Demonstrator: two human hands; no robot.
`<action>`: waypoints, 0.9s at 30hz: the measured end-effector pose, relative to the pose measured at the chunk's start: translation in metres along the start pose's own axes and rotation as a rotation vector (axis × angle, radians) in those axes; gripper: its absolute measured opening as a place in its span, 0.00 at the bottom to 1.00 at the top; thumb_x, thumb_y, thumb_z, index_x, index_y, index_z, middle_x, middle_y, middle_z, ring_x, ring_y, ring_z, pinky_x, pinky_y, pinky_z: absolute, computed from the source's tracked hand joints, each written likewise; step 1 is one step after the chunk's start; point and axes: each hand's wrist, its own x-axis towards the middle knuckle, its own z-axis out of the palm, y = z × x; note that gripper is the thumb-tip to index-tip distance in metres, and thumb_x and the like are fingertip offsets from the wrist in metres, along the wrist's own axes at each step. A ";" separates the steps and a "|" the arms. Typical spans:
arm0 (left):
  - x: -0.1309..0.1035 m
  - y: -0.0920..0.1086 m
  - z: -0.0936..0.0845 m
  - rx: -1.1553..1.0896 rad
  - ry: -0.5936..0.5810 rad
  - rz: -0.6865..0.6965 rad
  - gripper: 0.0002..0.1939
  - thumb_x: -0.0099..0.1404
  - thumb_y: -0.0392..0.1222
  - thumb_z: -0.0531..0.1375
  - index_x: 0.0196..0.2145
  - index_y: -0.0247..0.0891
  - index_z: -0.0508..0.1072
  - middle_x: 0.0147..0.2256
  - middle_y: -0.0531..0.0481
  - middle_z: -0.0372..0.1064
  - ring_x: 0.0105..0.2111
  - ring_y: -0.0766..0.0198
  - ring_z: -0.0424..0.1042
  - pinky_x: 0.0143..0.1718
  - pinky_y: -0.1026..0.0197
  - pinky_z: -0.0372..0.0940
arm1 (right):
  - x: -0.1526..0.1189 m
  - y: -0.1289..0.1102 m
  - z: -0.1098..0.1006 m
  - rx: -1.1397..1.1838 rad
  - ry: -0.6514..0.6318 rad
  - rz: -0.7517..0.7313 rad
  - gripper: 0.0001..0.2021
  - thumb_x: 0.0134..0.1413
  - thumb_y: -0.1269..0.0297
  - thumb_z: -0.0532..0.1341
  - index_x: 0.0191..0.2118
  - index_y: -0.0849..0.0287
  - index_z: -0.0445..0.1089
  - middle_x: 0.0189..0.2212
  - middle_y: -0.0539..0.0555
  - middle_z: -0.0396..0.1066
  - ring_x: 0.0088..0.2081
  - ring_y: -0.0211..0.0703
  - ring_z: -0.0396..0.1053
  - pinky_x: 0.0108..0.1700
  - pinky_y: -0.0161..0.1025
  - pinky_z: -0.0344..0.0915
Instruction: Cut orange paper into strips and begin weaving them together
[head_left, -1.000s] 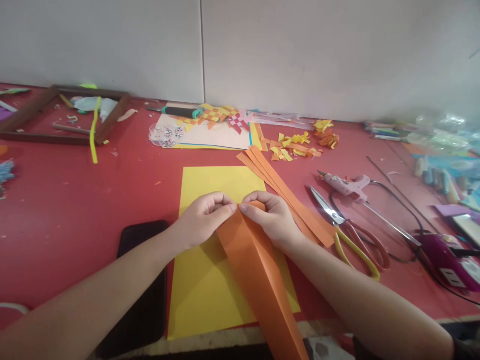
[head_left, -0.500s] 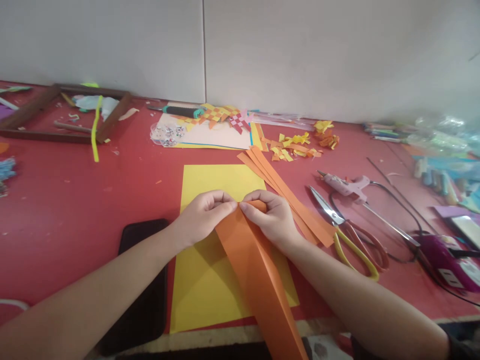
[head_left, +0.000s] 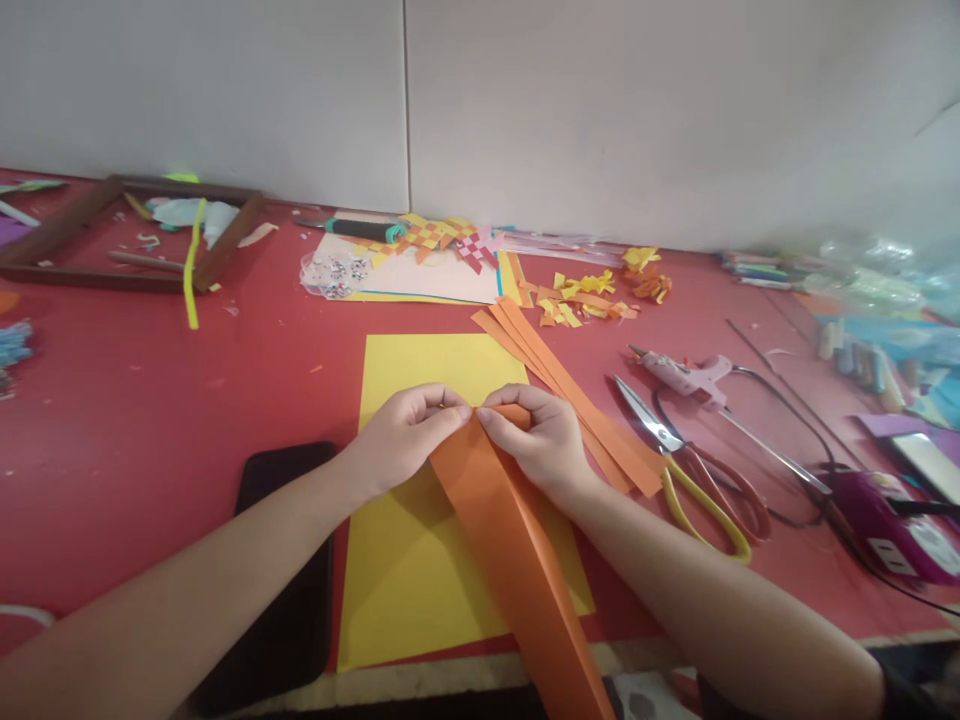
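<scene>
An orange paper sheet (head_left: 499, 530), creased lengthwise, is pinched at its far end between both hands. My left hand (head_left: 409, 435) is closed on its left corner, thumb on top. Close beside it, my right hand (head_left: 536, 435) grips the same end, with thumb and forefinger near the crease. The sheet slopes toward me, and its near end passes out of view at the bottom. Beneath the hands lies a yellow paper sheet (head_left: 420, 580). Several orange paper strips (head_left: 570, 390) are fanned out just beyond my right hand.
Scissors (head_left: 675, 460) and a pink glue gun (head_left: 690, 378) with its cord lie at the right. A black phone-like slab (head_left: 289, 560) is under my left forearm. Paper scraps (head_left: 585, 300), a white sheet (head_left: 435, 275) and a wooden frame (head_left: 97, 275) sit farther back.
Both hands keep their pinch on the orange sheet with hardly any movement. The whole view has shifted very slightly.
</scene>
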 end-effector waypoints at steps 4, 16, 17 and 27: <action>0.000 0.001 -0.001 -0.027 0.032 -0.003 0.13 0.64 0.50 0.60 0.30 0.38 0.70 0.26 0.56 0.65 0.28 0.67 0.64 0.31 0.63 0.58 | 0.002 0.003 -0.003 0.189 -0.103 0.137 0.11 0.48 0.54 0.69 0.29 0.56 0.73 0.27 0.49 0.74 0.28 0.39 0.70 0.33 0.37 0.68; -0.001 -0.001 -0.003 -0.132 0.123 0.008 0.14 0.63 0.52 0.64 0.32 0.38 0.71 0.28 0.56 0.69 0.27 0.68 0.67 0.29 0.66 0.60 | 0.001 0.005 -0.002 0.340 -0.075 0.234 0.15 0.48 0.51 0.70 0.28 0.55 0.67 0.27 0.49 0.72 0.28 0.40 0.70 0.33 0.39 0.69; -0.001 -0.001 -0.003 -0.143 0.120 0.006 0.14 0.63 0.52 0.64 0.32 0.38 0.71 0.27 0.56 0.69 0.27 0.69 0.67 0.29 0.66 0.60 | 0.001 0.004 -0.002 0.353 -0.071 0.230 0.15 0.48 0.52 0.70 0.28 0.55 0.67 0.28 0.49 0.72 0.29 0.40 0.70 0.34 0.39 0.69; -0.001 -0.003 -0.003 -0.181 0.131 0.027 0.15 0.62 0.54 0.65 0.34 0.38 0.74 0.32 0.53 0.74 0.31 0.66 0.72 0.33 0.65 0.64 | 0.000 0.007 -0.002 0.363 -0.002 0.169 0.15 0.48 0.52 0.70 0.27 0.55 0.67 0.26 0.48 0.70 0.28 0.40 0.69 0.33 0.38 0.69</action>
